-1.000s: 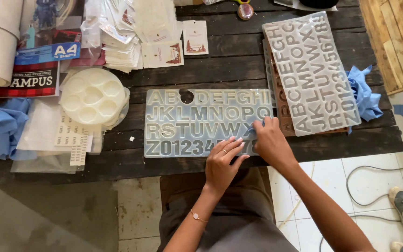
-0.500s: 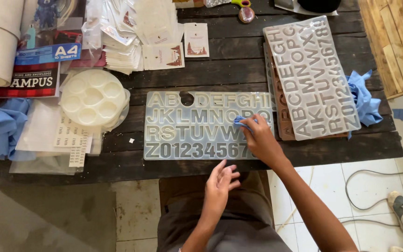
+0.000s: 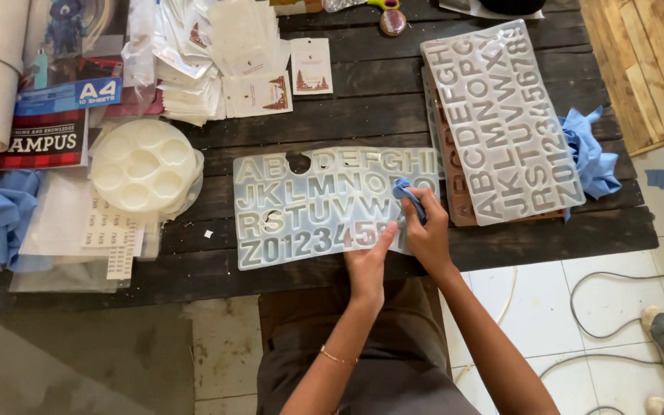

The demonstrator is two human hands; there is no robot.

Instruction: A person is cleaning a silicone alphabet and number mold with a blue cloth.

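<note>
The left hand (image 3: 368, 265) lies flat, palm down, fingers stretched far. Just right of it, the right hand (image 3: 426, 227) is curled closed, forearm angling near-right.

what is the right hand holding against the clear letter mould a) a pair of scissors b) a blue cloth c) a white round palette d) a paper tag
b: the right hand pinches a small wad of blue cloth onto the right end of the clear letter mould, while the left hand presses flat on the mould's lower edge.
</note>
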